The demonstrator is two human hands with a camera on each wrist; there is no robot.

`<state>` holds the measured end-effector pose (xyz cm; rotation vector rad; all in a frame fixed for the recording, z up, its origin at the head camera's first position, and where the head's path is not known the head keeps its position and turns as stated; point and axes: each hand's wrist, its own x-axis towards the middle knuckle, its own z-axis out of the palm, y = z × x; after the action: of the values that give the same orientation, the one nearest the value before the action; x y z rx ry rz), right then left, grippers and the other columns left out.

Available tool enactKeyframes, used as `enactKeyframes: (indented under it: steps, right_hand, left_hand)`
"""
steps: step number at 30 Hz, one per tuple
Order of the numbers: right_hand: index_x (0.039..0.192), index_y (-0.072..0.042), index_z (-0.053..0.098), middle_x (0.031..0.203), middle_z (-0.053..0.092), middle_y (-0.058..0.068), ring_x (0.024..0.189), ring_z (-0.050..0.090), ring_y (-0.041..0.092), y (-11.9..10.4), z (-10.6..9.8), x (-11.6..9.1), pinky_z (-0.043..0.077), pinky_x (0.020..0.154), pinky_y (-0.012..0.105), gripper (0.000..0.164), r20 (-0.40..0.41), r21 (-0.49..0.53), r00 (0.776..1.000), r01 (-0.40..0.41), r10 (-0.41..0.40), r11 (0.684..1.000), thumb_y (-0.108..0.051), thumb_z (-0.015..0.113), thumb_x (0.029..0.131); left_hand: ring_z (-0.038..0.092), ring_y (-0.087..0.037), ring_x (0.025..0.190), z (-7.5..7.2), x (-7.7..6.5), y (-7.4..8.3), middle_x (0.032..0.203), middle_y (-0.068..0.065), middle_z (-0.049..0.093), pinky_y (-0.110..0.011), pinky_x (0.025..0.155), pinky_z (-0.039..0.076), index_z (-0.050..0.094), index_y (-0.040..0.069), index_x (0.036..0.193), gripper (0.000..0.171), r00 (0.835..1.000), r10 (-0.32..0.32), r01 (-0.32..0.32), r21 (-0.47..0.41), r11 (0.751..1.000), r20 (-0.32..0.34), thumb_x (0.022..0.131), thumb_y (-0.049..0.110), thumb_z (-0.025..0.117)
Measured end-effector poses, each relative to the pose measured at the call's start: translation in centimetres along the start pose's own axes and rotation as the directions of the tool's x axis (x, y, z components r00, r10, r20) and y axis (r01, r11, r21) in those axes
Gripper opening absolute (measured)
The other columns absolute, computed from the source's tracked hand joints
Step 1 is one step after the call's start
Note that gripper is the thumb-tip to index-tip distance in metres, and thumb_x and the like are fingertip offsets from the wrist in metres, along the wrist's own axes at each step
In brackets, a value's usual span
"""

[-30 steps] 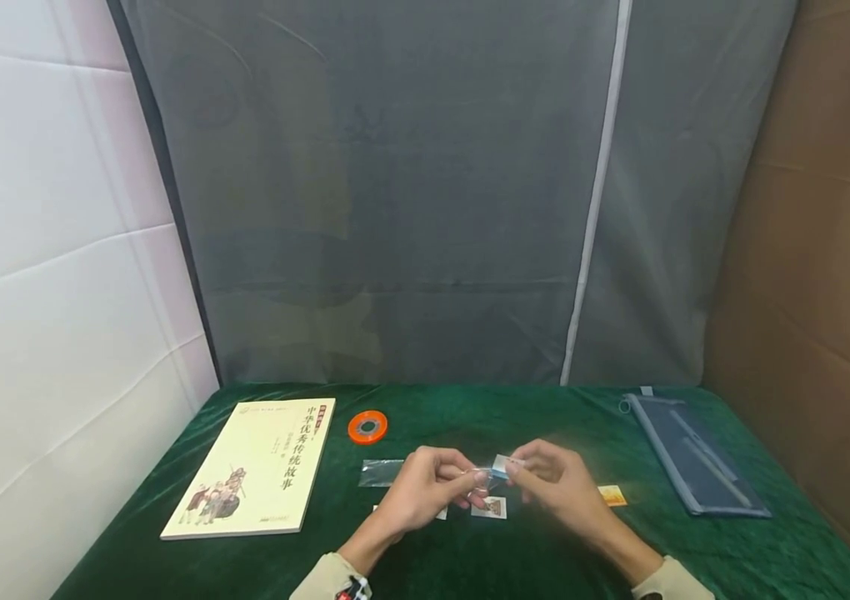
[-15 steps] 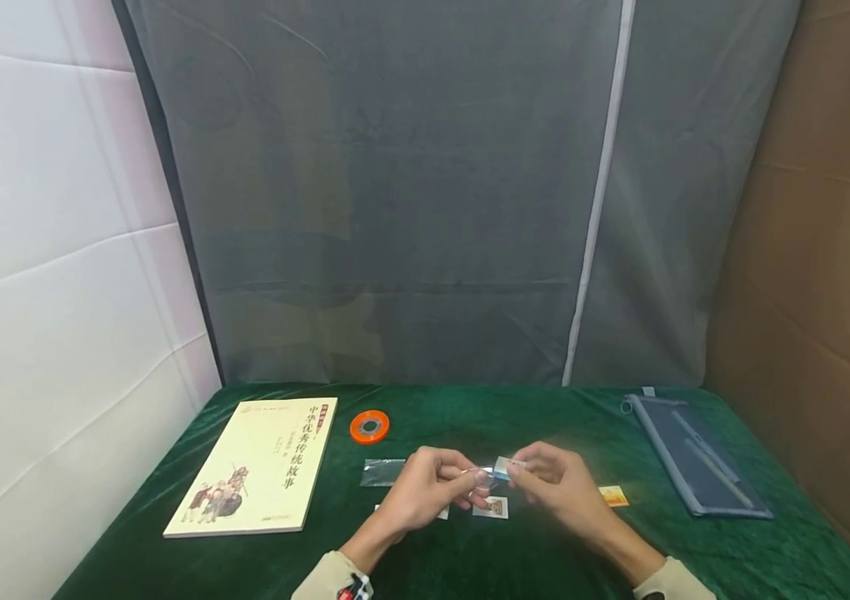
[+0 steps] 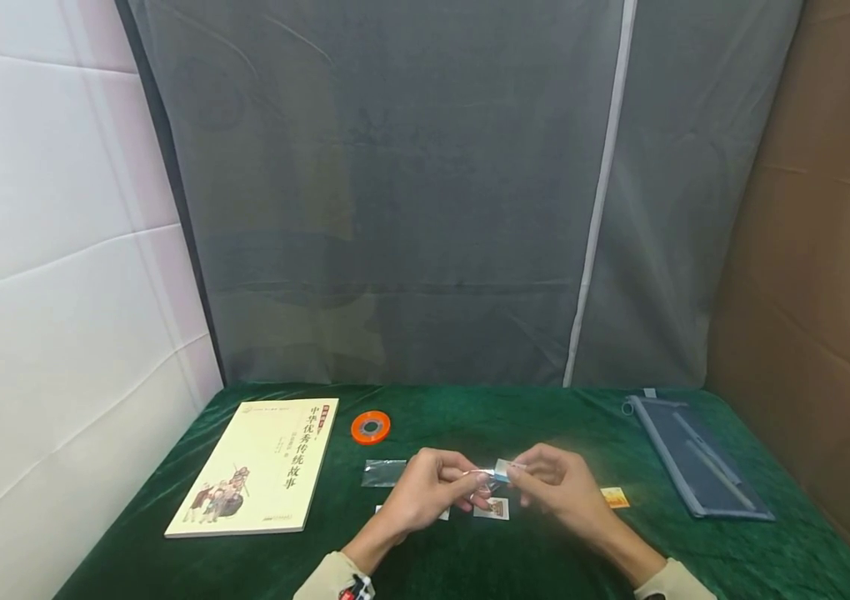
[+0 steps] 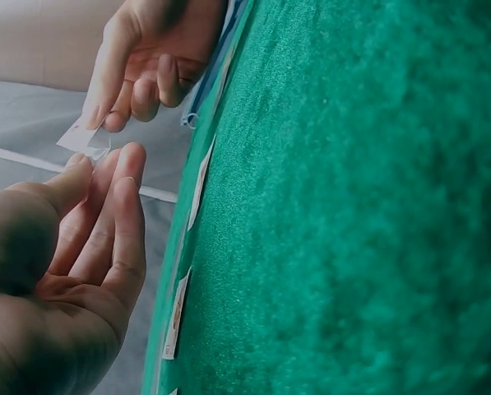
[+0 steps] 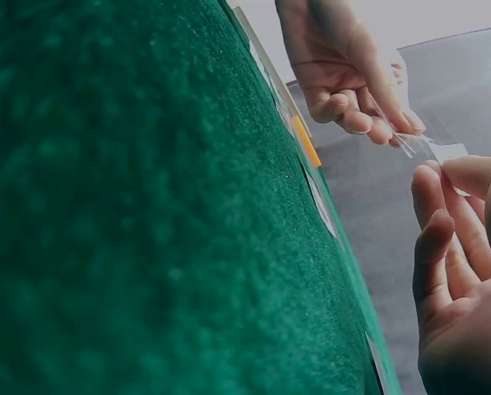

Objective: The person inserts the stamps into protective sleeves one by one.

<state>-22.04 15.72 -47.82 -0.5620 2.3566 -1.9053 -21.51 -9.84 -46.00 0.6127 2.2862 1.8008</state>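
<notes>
Thumb and fingers of my left hand (image 3: 425, 492) pinch a small clear plastic sleeve (image 5: 403, 143), seen best in the right wrist view. From the other side, my right hand (image 3: 563, 492) pinches a small white and blue stamp (image 3: 504, 468) with a toothed edge. The stamp's near edge meets the sleeve's end, overlapping it in the head view. Both hands are raised over the green cloth. Below them lies a stamp (image 3: 492, 509) with a brown picture; another stamp (image 3: 443, 515) is mostly hidden by my left hand. A yellow-orange stamp (image 3: 616, 497) lies right of my right hand.
A cream book (image 3: 267, 458) lies at the left. Beside it is an orange ring-shaped reel (image 3: 357, 427). A clear sleeve (image 3: 382, 472) lies behind my left hand. At the right lies a blue see-through zip pouch (image 3: 695, 458). Fabric walls (image 3: 410, 208) enclose the table.
Both hands keep their grips and stay nearly still. The stamp has shifted very slightly against the sleeve; the whole head view has drifted a little.
</notes>
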Motion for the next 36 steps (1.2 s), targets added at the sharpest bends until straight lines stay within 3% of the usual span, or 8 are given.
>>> enactKeyframes:
  steps: [8,19,27,36]
  right_hand:
    - [0.108,-0.015,0.076,0.103,0.084,0.007,0.072,0.076,0.02,-0.31,0.02,-0.05,0.054,0.054,0.029,0.015,-0.024,-0.029,1.0,-0.01,0.009,1.0,-0.027,0.08,0.1]
    - [0.107,-0.011,0.075,0.101,0.081,0.022,0.071,0.076,0.02,-0.26,0.01,-0.05,0.053,0.053,0.029,0.018,-0.014,-0.026,1.0,0.001,-0.001,1.0,-0.025,0.082,0.098]
    - [0.104,-0.016,0.076,0.092,0.08,0.019,0.072,0.073,0.018,-0.36,0.04,-0.12,0.051,0.053,0.028,0.016,-0.039,-0.062,0.999,-0.019,0.017,0.998,-0.029,0.084,0.097]
    - [0.107,-0.014,0.075,0.097,0.081,0.019,0.077,0.075,0.019,-0.53,0.01,-0.22,0.051,0.055,0.028,0.018,0.006,-0.079,1.0,-0.019,0.02,0.997,-0.03,0.08,0.1]
  left_hand:
    - [0.084,-0.029,0.086,0.0,0.03,-0.03,0.091,-0.011,0.085,-0.036,0.073,0.067,0.081,0.008,0.103,0.015,1.0,0.012,-0.011,-0.022,1.0,0.025,0.101,0.022,0.08]
    - [0.083,-0.028,0.086,-0.05,-0.15,0.1,0.091,-0.008,0.085,-0.042,0.077,0.067,0.082,0.012,0.103,0.017,1.0,-0.004,0.004,-0.001,1.0,0.004,0.1,0.029,0.081]
    - [0.083,-0.027,0.085,0.01,-0.13,0.11,0.091,-0.006,0.085,-0.04,0.075,0.067,0.082,0.011,0.102,0.017,1.0,-0.006,0.006,0.01,1.0,-0.01,0.1,0.028,0.081]
    - [0.083,-0.026,0.083,0.05,-0.01,-0.06,0.09,-0.006,0.085,-0.037,0.073,0.067,0.082,0.011,0.102,0.016,0.999,-0.025,0.026,0.0,1.0,-0.035,0.099,0.027,0.082]
